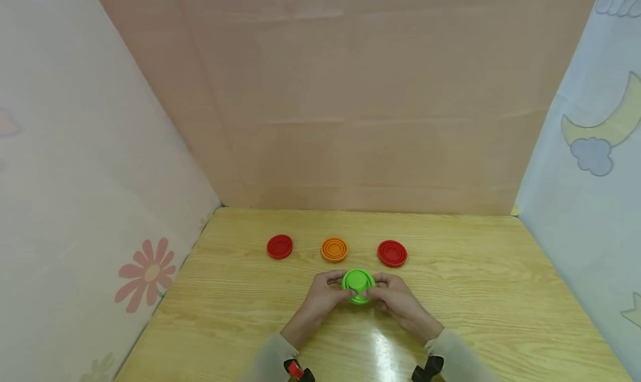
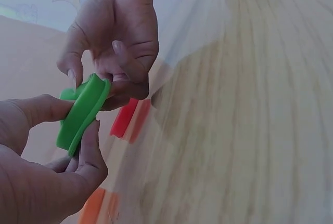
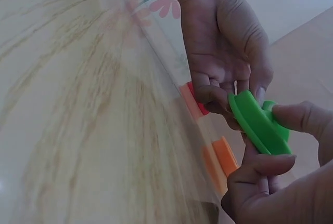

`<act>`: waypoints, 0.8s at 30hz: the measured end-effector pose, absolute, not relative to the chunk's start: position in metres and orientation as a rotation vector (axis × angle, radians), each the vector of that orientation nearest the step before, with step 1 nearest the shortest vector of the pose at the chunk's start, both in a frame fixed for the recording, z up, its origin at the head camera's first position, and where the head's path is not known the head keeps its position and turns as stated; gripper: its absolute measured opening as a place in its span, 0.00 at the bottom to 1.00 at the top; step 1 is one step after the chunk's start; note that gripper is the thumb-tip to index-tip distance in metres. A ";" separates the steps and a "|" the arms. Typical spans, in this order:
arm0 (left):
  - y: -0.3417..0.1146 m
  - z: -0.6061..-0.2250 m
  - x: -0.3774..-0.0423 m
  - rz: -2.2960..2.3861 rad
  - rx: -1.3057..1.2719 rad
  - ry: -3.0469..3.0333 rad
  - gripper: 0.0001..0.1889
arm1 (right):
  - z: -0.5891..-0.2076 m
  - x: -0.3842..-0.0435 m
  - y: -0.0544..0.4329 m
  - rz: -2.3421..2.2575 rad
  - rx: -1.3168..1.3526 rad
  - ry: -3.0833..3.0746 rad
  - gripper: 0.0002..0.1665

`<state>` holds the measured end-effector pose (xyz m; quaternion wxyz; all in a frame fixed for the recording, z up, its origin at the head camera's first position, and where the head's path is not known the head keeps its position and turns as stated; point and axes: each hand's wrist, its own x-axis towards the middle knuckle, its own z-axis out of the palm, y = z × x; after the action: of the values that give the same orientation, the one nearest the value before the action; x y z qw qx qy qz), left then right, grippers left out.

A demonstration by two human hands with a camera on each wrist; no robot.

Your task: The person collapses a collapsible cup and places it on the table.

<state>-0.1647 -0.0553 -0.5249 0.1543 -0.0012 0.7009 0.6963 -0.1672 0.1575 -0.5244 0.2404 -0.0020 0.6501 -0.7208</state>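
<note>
Both hands hold a round green collapsible cup (image 1: 358,279) between them, raised over the table. My left hand (image 1: 323,297) pinches its left side, thumb on the near face and fingers behind. On the right side, my right hand (image 1: 399,302) grips it the same way. Seen edge-on in the left wrist view, the green cup (image 2: 86,112) shows a flat rim and a short stepped wall. In the right wrist view, both thumbs press on the stepped side of the cup (image 3: 260,122).
Beyond the hands lie three flattened ringed cups in a row: a red one (image 1: 279,246) at left, an orange one (image 1: 334,249) in the middle and another red one (image 1: 392,253) at right. They rest on a wood-grain table (image 1: 240,315) with upright panels around it.
</note>
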 end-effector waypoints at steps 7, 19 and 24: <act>-0.059 -0.525 -0.163 2.003 0.016 1.967 0.28 | -0.526 -0.168 0.157 -1.950 0.028 1.829 0.25; -0.063 -0.521 -0.166 2.035 0.028 1.807 0.22 | -0.532 -0.172 0.178 -1.972 -0.192 1.457 0.23; -0.065 -0.521 -0.163 2.022 0.002 1.795 0.21 | -0.529 -0.170 0.179 -1.937 -0.213 1.577 0.21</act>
<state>-0.1634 -0.0653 -0.5209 0.2171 0.0009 0.6481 0.7300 -0.1700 0.1788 -0.5293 0.3122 -0.0806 0.5976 -0.7341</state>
